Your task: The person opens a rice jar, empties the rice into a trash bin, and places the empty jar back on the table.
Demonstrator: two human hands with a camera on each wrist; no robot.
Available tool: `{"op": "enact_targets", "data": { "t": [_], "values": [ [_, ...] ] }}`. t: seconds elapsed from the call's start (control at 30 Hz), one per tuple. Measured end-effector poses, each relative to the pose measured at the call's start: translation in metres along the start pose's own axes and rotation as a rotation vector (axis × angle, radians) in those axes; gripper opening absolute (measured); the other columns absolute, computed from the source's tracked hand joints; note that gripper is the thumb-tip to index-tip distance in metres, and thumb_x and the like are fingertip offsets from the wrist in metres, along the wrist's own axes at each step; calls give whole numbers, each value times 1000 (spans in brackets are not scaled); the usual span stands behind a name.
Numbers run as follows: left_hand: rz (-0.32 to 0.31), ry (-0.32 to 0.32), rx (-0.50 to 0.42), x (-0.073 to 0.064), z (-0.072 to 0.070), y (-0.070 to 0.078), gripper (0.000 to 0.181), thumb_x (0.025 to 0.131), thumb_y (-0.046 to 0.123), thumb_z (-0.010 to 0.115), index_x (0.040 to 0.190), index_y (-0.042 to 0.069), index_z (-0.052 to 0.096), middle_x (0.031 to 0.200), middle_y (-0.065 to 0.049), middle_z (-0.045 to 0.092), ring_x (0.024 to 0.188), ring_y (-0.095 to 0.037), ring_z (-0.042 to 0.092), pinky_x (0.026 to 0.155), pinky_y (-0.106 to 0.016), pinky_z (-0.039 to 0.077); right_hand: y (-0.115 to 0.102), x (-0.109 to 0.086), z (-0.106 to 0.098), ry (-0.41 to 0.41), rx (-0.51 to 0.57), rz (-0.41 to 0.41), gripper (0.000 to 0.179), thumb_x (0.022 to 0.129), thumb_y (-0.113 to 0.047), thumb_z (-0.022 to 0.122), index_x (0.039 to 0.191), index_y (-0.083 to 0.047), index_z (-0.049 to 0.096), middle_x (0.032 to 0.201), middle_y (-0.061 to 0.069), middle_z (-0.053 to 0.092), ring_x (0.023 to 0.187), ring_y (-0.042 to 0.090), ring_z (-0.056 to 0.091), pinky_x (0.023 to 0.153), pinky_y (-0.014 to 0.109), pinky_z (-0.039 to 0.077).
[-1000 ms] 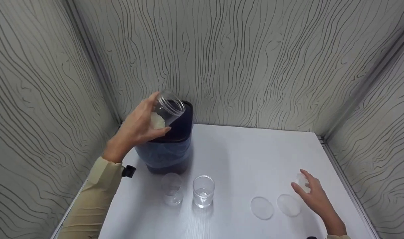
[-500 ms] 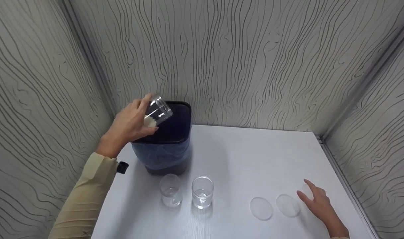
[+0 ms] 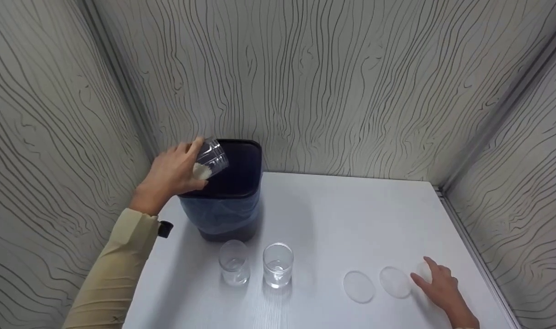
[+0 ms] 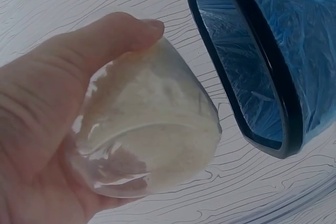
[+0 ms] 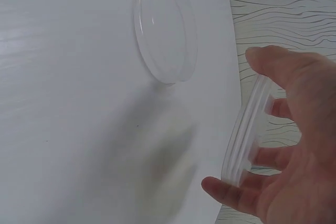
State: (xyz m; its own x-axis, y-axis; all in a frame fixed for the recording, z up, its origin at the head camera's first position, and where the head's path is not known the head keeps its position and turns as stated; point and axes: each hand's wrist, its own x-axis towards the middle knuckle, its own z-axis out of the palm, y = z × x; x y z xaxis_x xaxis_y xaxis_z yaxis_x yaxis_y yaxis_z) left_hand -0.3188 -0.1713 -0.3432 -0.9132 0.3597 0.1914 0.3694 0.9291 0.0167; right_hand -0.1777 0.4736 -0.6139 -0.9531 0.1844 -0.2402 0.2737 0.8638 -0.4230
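My left hand [image 3: 166,176] grips a clear jar [image 3: 215,157] by its base end, tilted sideways with its mouth over the bin [image 3: 223,214]. White, grainy stuff [image 3: 201,171] sits low in the jar. In the left wrist view, thumb and fingers wrap round the jar [image 4: 157,119], through which the pale contents show. At the right, my right hand [image 3: 440,288] holds a clear round lid [image 5: 245,129] by its edge between thumb and fingers, tipped up on its side. Near it a second clear lid [image 3: 395,282] lies flat on the white table [image 3: 351,219].
Two clear jars [image 3: 234,269] [image 3: 278,269] stand upright in front of the bin. Left of the lid near my right hand lies another clear lid [image 3: 359,287]. A blue liner covers the bin under its dark rim [image 3: 261,160]. Wood-patterned walls [image 3: 305,91] enclose the table.
My left hand has shifted left and slightly down with the tilted jar, exposing more of the bin's opening. My right hand has dropped a little toward the table's near right, still holding the lid.
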Motion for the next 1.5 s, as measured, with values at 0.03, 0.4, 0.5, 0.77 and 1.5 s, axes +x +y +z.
{"op": "enact_targets", "data": {
  "t": [0.03,0.4,0.5,0.77,1.5],
  "values": [
    [-4,-10,4,0,0,0,104,73,40,81,153,9,23,128,-28,53,110,-47,57,84,-60,49,1,0,1,-7,3,8,90,94,-57,51,147,8,19,137,49,22,118,72,31,93,74,37],
    [-19,-117,84,0,-1,0,101,76,38,78,153,4,23,128,-32,53,108,-49,57,86,-60,48,5,-4,3,-30,-32,20,91,91,-57,57,146,7,23,136,50,19,114,73,29,90,77,36],
    [-15,-130,105,-1,-3,1,100,75,38,79,152,3,25,128,-32,53,108,-50,57,85,-60,49,6,-5,3,-41,-39,28,91,91,-57,57,146,7,23,135,49,19,115,71,28,89,76,38],
    [-25,-137,118,-3,-10,-1,98,72,35,82,149,4,30,125,-30,56,104,-50,58,82,-61,49,5,-2,3,-30,-64,7,87,91,-54,59,145,5,26,134,49,22,114,72,30,85,75,41],
    [-18,-210,142,-3,-10,0,91,74,31,81,147,2,35,122,-29,59,96,-49,59,77,-60,51,3,-2,16,-104,-9,77,97,84,-59,65,145,7,26,135,47,20,121,70,24,95,75,35]
  ]
}}
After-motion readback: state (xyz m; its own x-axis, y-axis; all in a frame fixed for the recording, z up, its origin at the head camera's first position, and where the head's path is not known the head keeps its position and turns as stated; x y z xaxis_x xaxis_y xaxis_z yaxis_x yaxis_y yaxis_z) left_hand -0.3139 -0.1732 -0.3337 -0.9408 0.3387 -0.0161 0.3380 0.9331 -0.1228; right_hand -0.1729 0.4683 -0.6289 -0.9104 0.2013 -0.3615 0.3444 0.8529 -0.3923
